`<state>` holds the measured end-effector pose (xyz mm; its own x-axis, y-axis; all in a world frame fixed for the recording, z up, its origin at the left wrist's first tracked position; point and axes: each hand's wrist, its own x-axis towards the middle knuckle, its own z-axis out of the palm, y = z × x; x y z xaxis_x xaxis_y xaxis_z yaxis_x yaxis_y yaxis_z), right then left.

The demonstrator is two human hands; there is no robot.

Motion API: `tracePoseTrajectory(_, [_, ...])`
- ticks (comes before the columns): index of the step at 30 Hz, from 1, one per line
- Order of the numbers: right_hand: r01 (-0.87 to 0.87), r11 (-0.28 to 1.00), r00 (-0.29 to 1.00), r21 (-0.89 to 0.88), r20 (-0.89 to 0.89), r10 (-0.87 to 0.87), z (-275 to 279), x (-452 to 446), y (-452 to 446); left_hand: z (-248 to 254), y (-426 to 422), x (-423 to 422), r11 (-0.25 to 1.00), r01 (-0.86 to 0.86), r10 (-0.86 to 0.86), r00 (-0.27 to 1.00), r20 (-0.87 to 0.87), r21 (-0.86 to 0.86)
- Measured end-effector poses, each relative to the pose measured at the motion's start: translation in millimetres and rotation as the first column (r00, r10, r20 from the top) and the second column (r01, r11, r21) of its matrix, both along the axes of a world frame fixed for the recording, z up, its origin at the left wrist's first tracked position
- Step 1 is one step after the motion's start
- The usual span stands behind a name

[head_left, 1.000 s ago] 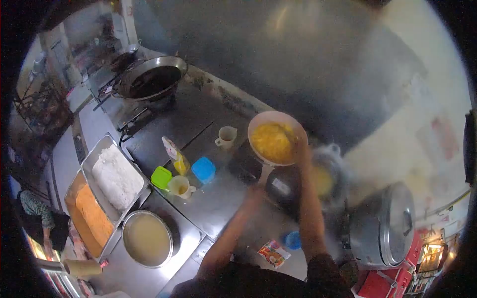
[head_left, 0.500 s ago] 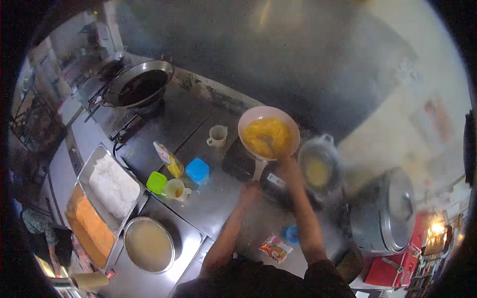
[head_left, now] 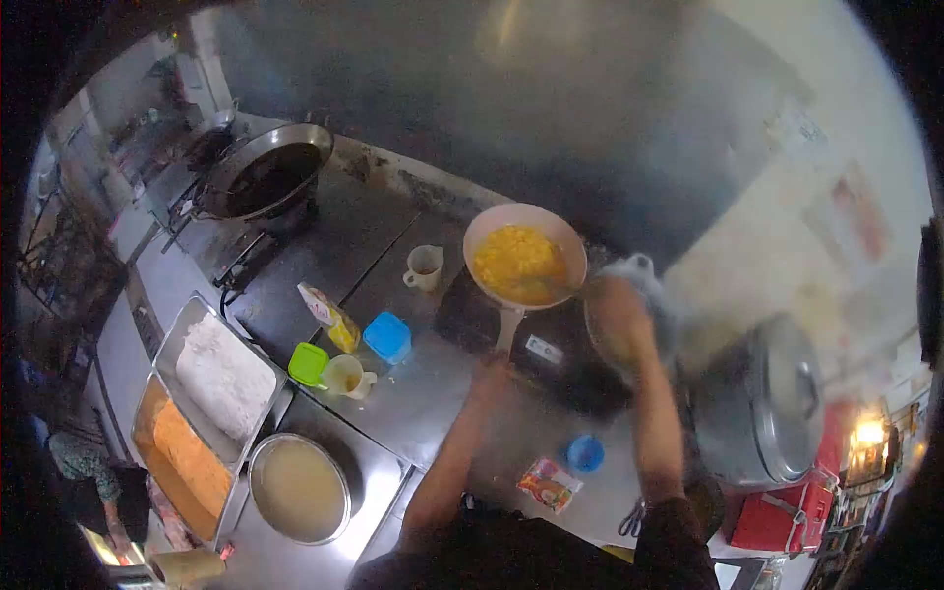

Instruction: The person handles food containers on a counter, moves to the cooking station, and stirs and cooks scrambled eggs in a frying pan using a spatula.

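A pale pink frying pan (head_left: 472,236) sits on a black stove (head_left: 580,369), with scrambled egg-like yellow food (head_left: 516,258) in it. My left hand (head_left: 491,372) is closed around the pan's light handle (head_left: 509,329). My right hand (head_left: 621,307) is closed on a cooking utensil (head_left: 546,286) whose head dips into the right side of the food; its exact kind is blurred. That hand is over a translucent bowl (head_left: 661,295) to the right of the pan, hiding most of it.
Left of the pan are a white cup (head_left: 425,267), blue container (head_left: 388,337), green lid (head_left: 308,364) and yellow packet (head_left: 339,329). Trays of white powder (head_left: 221,379) and orange crumbs (head_left: 187,457) stand farther left. A large lidded pot (head_left: 742,413) is at right; a dark-filled wok (head_left: 320,143) stands back left.
My right hand has moved right, from beside the pan's front rim to over the bowl, and the utensil now slants rightward. My left hand stays on the handle. The blue cup is more exposed.
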<state>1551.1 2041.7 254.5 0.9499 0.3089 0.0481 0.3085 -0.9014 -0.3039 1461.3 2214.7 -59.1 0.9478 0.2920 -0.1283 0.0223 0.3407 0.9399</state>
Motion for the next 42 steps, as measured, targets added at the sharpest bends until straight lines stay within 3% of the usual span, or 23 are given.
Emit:
tracePoseTrajectory(2, [-0.067,0.998,0.988,-0.005,0.139,0.067,-15.2,13.9,-20.1,34.6,7.7,-12.5,0.964,0.010,-0.020,0.999,-0.034,-0.267])
tracePoseTrajectory(4, [-0.228,0.869,0.974,-0.440,-0.121,0.194,-21.1,27.4,-15.3,45.9,9.4,-13.9,0.885,0.026,-0.060,0.997,-0.058,-0.464])
tracePoseTrajectory(8, [-0.036,0.995,0.998,0.089,-0.049,0.040,-105.1,6.2,47.6,25.3,-2.7,2.5,0.958,0.075,-0.109,0.988,-0.110,-0.277])
tracePoseTrajectory(10, [-0.200,0.980,0.962,0.007,0.188,0.195,-186.1,31.1,57.3,25.1,-2.6,0.8,0.983,0.002,-0.034,0.984,-0.173,-0.182])
tracePoseTrajectory(13, [-0.106,0.940,0.932,0.324,0.363,-0.020,-170.8,45.9,63.0,4.9,1.4,10.3,0.990,0.102,-0.106,0.994,-0.039,-0.096])
tracePoseTrajectory(16, [-0.008,0.958,0.959,0.287,0.273,-0.074,-154.3,86.6,55.0,-17.9,-7.6,5.5,0.952,-0.085,0.060,0.994,-0.094,-0.294])
tracePoseTrajectory(17, [0.026,0.963,0.968,0.267,0.235,-0.092,-154.0,100.1,52.0,-19.6,-1.0,2.0,1.000,-0.006,0.006,0.999,-0.041,0.009])
tracePoseTrajectory(19, [-0.105,0.967,0.965,-0.231,0.210,0.154,-189.0,129.0,55.2,-6.8,3.5,-3.8,0.944,0.075,-0.076,0.997,-0.012,0.322])
tracePoseTrajectory(20, [-0.150,0.911,0.957,-0.384,0.176,0.232,-214.0,135.6,56.0,11.4,1.7,-10.8,0.999,0.021,-0.024,0.998,0.065,0.044])
tracePoseTrajectory(22, [-0.150,0.989,0.920,-0.015,0.364,0.145,-198.2,86.4,58.2,7.7,1.5,-8.1,0.971,-0.012,0.044,0.991,0.129,-0.240])
tracePoseTrajectory(23, [-0.143,0.988,0.938,0.055,0.326,0.118,-181.2,61.9,55.5,-21.8,2.4,-3.5,0.819,-0.135,0.005,0.974,0.228,0.558])
tracePoseTrajectory(25, [-0.086,0.994,0.983,0.072,0.167,0.073,-140.4,36.4,43.2,-28.4,6.8,1.9,0.104,-0.261,-0.094,0.958,0.271,0.960])
tracePoseTrajectory(26, [-0.026,0.999,0.998,0.043,0.055,0.024,-117.2,35.8,39.7,-8.3,0.0,-0.1,0.664,-0.138,0.078,0.990,0.116,0.734])
tracePoseTrajectory(27, [0.060,0.998,0.997,0.035,-0.047,-0.058,-96.4,40.7,41.5,0.2,-6.5,-0.4,0.976,-0.094,0.118,0.987,-0.113,0.199])
tracePoseTrajectory(28, [0.151,0.988,0.979,-0.011,-0.134,-0.151,-87.4,44.7,38.5,6.7,-1.6,-3.6,0.976,-0.085,0.109,0.987,-0.115,0.199])
tracePoseTrajectory(29, [0.167,0.986,0.978,-0.005,-0.127,-0.167,-107.9,58.0,35.5,9.6,10.5,-0.4,0.668,0.021,-0.036,0.999,0.003,0.744])
tracePoseTrajectory(31, [-0.057,0.992,0.983,0.114,0.182,0.036,-170.5,92.5,33.2,12.8,14.8,5.7,0.082,-0.005,-0.238,0.971,0.024,0.997])
tracePoseTrajectory(32, [-0.045,0.992,0.983,0.118,0.184,0.023,-171.3,81.9,32.9,11.4,13.6,6.8,0.530,0.064,-0.173,0.984,0.034,0.846])
tracePoseTrajectory(34, [-0.096,0.952,0.946,0.290,0.325,-0.004,-165.8,48.2,39.8,-24.3,12.6,14.0,0.857,0.090,-0.108,0.994,0.007,0.507])
tracePoseTrajectory(36, [-0.056,0.992,0.980,0.109,0.197,0.033,-143.3,40.3,14.5,-110.0,6.5,28.3,0.479,-0.075,-0.152,0.974,0.167,0.875])
tracePoseTrajectory(37, [-0.048,0.999,0.990,0.010,0.131,0.046,-123.4,37.4,14.9,-44.2,12.2,13.0,0.811,0.006,-0.063,0.995,0.077,0.586])
tracePoseTrajectory(39, [0.042,0.999,0.999,0.008,0.011,-0.042,-72.8,34.9,31.6,1.2,11.1,2.5,0.993,0.014,-0.001,0.994,-0.113,0.116])
tracePoseTrajectory(42, [0.025,0.980,0.989,0.196,0.138,-0.053,-146.4,76.8,37.5,5.3,8.8,5.3,0.970,0.029,-0.030,1.000,0.000,0.242])
